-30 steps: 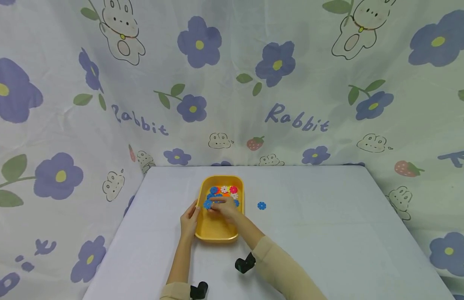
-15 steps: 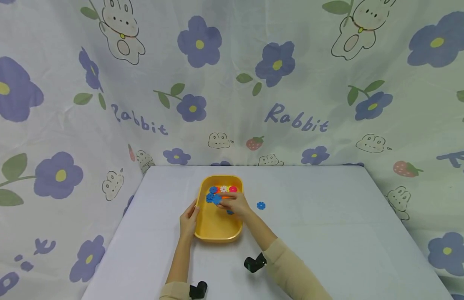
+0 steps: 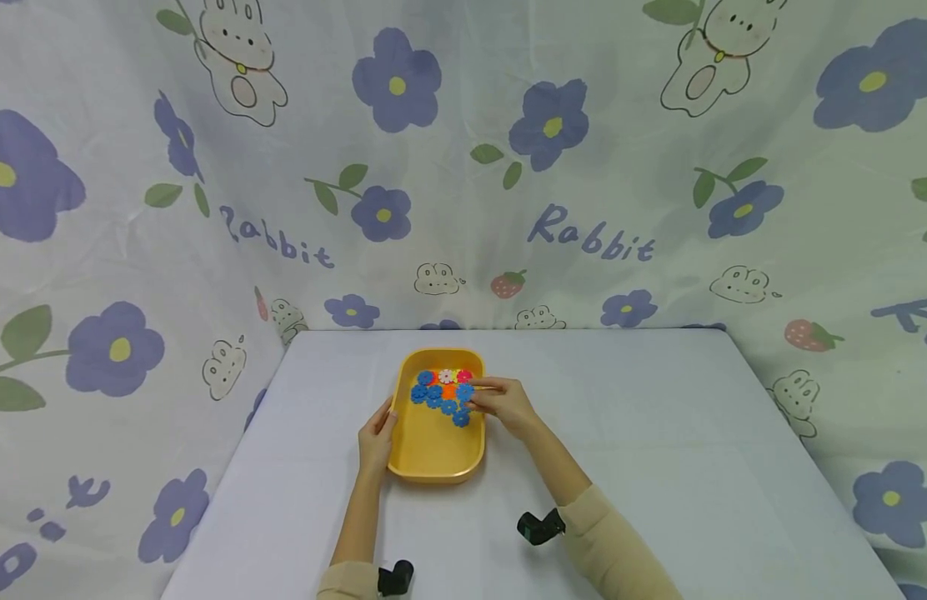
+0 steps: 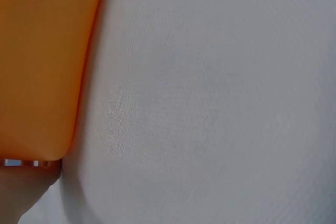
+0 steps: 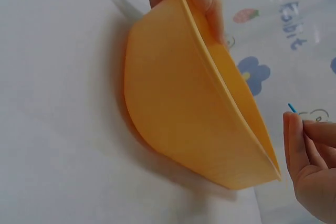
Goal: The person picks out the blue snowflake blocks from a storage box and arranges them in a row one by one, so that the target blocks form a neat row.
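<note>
My left hand [image 3: 375, 437] grips the left rim of a yellow plastic tray [image 3: 433, 454]; in the right wrist view its thumb [image 5: 214, 17] hooks over the rim. Between the fingertips of my right hand [image 3: 510, 407] is a blue flower-shaped plastic disc [image 3: 465, 392], pinched above the tray's right rim. The right wrist view shows this blue disc [image 5: 292, 108] edge-on. Several more blue discs [image 3: 434, 397] lie in the tray's far half, with a white disc [image 3: 447, 377], a pink disc [image 3: 464, 377] and an orange disc [image 3: 449, 391].
The tray stands on a white-covered table [image 3: 621, 433]. A patterned curtain [image 3: 463, 167] with rabbits and purple flowers hangs behind and at both sides. Black wrist cameras sit at the left cuff [image 3: 396, 578] and the right cuff [image 3: 541, 527].
My right hand has moved right across the tray with the blue disc, uncovering discs beneath. The loose blue disc right of the tray is now out of sight where the hand is. Left hand stays put.
</note>
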`<state>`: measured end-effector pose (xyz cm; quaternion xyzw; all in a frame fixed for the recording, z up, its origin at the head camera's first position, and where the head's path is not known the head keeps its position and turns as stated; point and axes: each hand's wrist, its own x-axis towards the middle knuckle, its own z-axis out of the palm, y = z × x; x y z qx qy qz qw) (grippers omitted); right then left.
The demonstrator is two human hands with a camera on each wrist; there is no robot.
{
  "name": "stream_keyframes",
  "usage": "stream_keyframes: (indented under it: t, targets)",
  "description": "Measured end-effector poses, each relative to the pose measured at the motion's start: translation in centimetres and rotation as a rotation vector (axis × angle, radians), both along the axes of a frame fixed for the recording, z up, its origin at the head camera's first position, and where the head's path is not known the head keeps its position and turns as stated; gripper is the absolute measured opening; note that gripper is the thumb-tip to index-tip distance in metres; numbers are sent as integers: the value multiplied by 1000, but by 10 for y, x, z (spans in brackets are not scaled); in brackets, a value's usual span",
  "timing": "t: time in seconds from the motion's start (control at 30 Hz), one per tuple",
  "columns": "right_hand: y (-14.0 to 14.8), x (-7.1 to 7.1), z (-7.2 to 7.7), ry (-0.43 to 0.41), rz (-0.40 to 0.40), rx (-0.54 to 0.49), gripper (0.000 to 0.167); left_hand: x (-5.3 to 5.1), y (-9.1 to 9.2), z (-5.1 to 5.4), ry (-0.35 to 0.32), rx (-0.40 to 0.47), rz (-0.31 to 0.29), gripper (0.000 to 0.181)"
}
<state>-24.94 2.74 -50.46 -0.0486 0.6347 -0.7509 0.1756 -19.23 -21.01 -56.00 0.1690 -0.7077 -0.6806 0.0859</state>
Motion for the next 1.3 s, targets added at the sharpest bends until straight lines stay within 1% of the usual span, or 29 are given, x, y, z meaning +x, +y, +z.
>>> stream_keyframes:
  t: [0.13,0.23,0.4,0.6,0.77,0.97,1.1,1.3]
  targets:
    - [19,-2,-1,13,-21,17,35,0,0,0,1,2,-2,43]
    - [31,-2,-3,9,-59,38,35,-1,0,0,0,3,1,43]
    - [47,1,-8,-1,-96,41,35,0,0,0,-2,3,8,43]
    - [66,6,-22,-15,-109,-20,38,0,0,-1,-6,8,2,43]
    - [84,6,-34,-20,-137,-29,39,0,0,0,-9,7,5,43]
    - [104,3,-46,-37,-209,22,38,-1,0,0,-5,14,-5,44]
    - [113,2,-52,-53,-234,53,39,-1,0,0,-3,16,-12,46]
    - [119,-1,-56,-83,-247,120,37,-1,0,-1,-11,13,0,45]
